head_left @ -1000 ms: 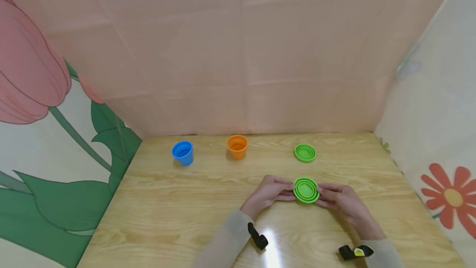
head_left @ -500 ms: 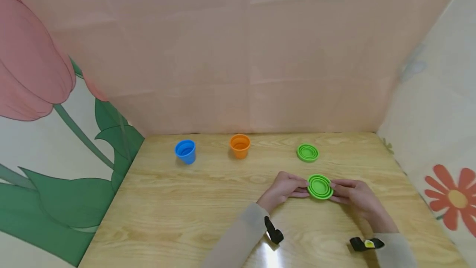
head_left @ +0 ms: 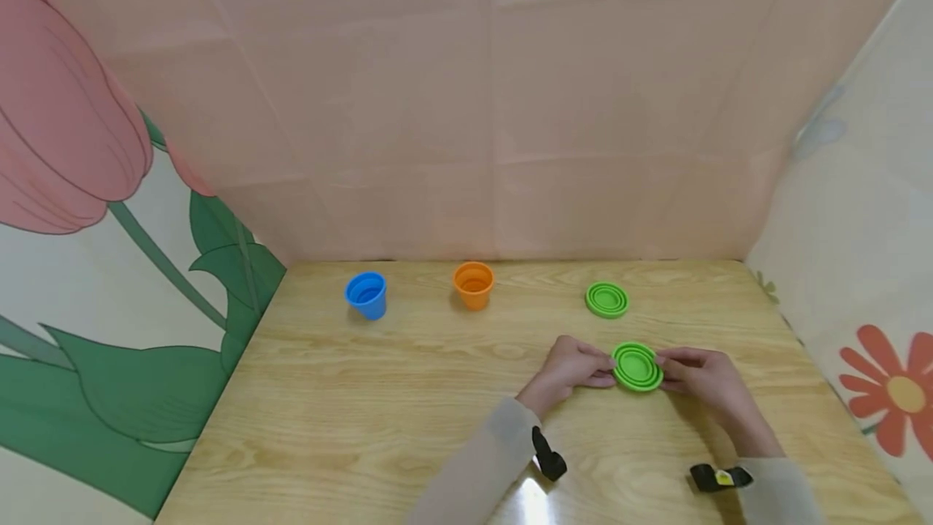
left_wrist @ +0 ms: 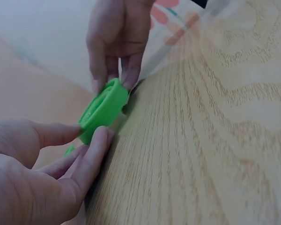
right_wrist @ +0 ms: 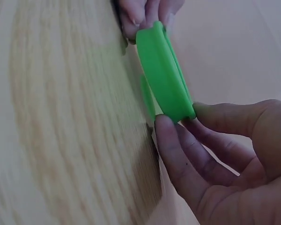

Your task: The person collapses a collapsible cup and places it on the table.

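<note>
Between both hands is a green collapsible cup, folded flat into rings and held a little above the table. My left hand pinches its left edge; in the left wrist view the thumb lies on the rim of the cup and the fingers are beneath. At the opposite edge my right hand pinches it between thumb and fingers, and the right wrist view shows the side wall of the cup tilted. Behind it, a second flat green collapsible cup lies on the table.
An orange cup and a blue cup, both extended and upright, stand toward the back of the wooden table. A pink cloth backdrop rises at the rear edge, with printed panels on both sides.
Both hands have shifted right across the head view with the flat green cup between them. Other cups shift slightly right too as the head view moves. The grip of each hand looks unchanged.
</note>
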`<act>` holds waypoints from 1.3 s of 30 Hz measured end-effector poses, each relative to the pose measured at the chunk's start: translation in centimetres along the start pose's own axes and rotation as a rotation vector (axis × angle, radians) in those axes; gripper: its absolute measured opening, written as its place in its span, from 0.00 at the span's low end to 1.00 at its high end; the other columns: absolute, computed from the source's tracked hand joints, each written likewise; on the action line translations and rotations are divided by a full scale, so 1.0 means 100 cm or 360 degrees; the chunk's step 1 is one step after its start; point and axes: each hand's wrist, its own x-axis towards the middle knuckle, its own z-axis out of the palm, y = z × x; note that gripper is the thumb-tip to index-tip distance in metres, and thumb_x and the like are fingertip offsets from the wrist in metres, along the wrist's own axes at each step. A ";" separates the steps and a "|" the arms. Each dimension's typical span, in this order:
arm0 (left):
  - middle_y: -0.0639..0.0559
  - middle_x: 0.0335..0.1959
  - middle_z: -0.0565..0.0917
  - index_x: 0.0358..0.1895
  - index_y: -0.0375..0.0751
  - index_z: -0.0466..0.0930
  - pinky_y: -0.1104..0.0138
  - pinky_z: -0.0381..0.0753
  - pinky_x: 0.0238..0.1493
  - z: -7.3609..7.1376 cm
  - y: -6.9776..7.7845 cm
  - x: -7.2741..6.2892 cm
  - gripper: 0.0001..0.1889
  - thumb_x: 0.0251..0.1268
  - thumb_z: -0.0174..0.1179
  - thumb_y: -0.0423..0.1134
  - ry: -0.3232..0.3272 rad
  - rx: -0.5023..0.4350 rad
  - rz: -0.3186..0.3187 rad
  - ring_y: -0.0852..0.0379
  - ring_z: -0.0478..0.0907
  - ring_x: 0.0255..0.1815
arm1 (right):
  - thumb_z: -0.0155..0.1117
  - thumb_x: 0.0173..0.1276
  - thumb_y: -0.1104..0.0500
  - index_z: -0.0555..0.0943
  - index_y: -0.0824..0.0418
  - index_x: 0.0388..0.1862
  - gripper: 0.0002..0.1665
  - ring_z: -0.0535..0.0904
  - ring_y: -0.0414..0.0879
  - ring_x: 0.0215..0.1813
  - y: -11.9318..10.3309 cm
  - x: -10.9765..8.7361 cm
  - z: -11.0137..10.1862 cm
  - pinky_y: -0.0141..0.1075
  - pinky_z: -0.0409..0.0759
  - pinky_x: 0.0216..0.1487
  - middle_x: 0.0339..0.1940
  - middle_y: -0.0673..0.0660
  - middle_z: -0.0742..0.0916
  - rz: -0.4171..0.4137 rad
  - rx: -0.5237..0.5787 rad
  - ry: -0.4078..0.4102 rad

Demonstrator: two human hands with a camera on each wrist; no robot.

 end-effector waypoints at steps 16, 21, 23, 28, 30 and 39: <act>0.48 0.27 0.91 0.31 0.34 0.92 0.64 0.94 0.36 0.008 0.001 -0.014 0.03 0.62 0.71 0.26 0.0240 0.0412 0.0156 0.44 0.93 0.34 | 0.65 0.78 0.60 0.80 0.81 0.60 0.25 0.89 0.32 0.39 0.005 0.002 0.007 0.32 0.93 0.44 0.51 0.68 0.91 -0.0059 -0.0205 0.0111; 0.46 0.28 0.91 0.31 0.35 0.92 0.64 0.94 0.34 0.007 0.003 -0.015 0.03 0.62 0.72 0.26 0.0262 0.0441 0.0159 0.44 0.93 0.32 | 0.65 0.77 0.61 0.80 0.82 0.60 0.24 0.88 0.32 0.39 0.005 0.000 0.009 0.32 0.93 0.44 0.50 0.67 0.91 -0.0057 -0.0173 0.0111; 0.46 0.27 0.91 0.31 0.36 0.92 0.64 0.93 0.33 0.007 0.004 -0.015 0.03 0.61 0.72 0.26 0.0264 0.0466 0.0149 0.45 0.93 0.31 | 0.65 0.77 0.62 0.80 0.82 0.60 0.24 0.89 0.33 0.38 0.005 -0.001 0.010 0.32 0.93 0.44 0.50 0.67 0.91 -0.0057 -0.0163 0.0109; 0.45 0.26 0.91 0.33 0.33 0.92 0.63 0.93 0.33 0.006 0.005 -0.015 0.01 0.61 0.73 0.27 0.0243 0.0524 0.0128 0.44 0.93 0.31 | 0.65 0.77 0.63 0.80 0.82 0.60 0.23 0.89 0.33 0.38 0.003 -0.004 0.009 0.33 0.93 0.43 0.50 0.66 0.92 -0.0040 -0.0179 0.0111; 0.45 0.26 0.91 0.33 0.32 0.92 0.63 0.93 0.33 0.006 0.005 -0.015 0.01 0.61 0.74 0.27 0.0238 0.0545 0.0134 0.43 0.93 0.32 | 0.64 0.77 0.63 0.80 0.81 0.60 0.22 0.88 0.33 0.38 0.002 -0.004 0.009 0.33 0.93 0.43 0.50 0.66 0.92 -0.0019 -0.0197 0.0111; 0.44 0.25 0.91 0.32 0.34 0.93 0.66 0.93 0.31 0.001 0.009 -0.017 0.01 0.60 0.73 0.26 0.0225 0.0567 0.0154 0.46 0.92 0.29 | 0.64 0.78 0.61 0.78 0.82 0.62 0.25 0.89 0.36 0.38 -0.010 -0.009 0.005 0.35 0.93 0.44 0.48 0.65 0.92 0.0019 -0.0196 0.0070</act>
